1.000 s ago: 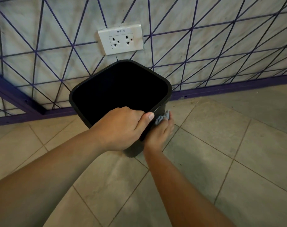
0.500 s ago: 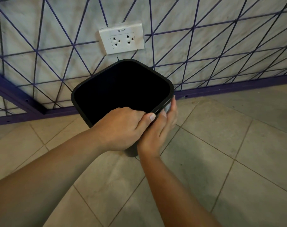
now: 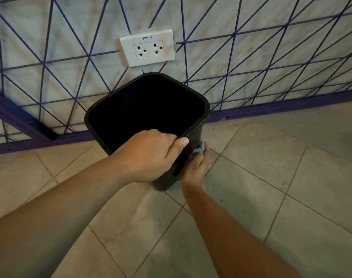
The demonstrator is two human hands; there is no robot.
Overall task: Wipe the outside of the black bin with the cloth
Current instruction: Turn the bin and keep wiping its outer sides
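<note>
The tiled floor (image 3: 271,177) meets a marble wall (image 3: 251,47) crossed by purple lines, with a white socket (image 3: 147,48) just above the black bin (image 3: 199,135); the bin stands on the floor against the wall, seemingly tipped toward the person; the left hand (image 3: 149,155) grips its near rim, thumb outside and fingers curled over the edge; the right hand (image 3: 198,167) presses the grey cloth (image 3: 199,147) against the right outer wall, fingers curled round it; pressing too hard sideways could, I judge, slide or topple the light bin if the rim grip slackens; the small bunched cloth could leave patches unwiped.
</note>
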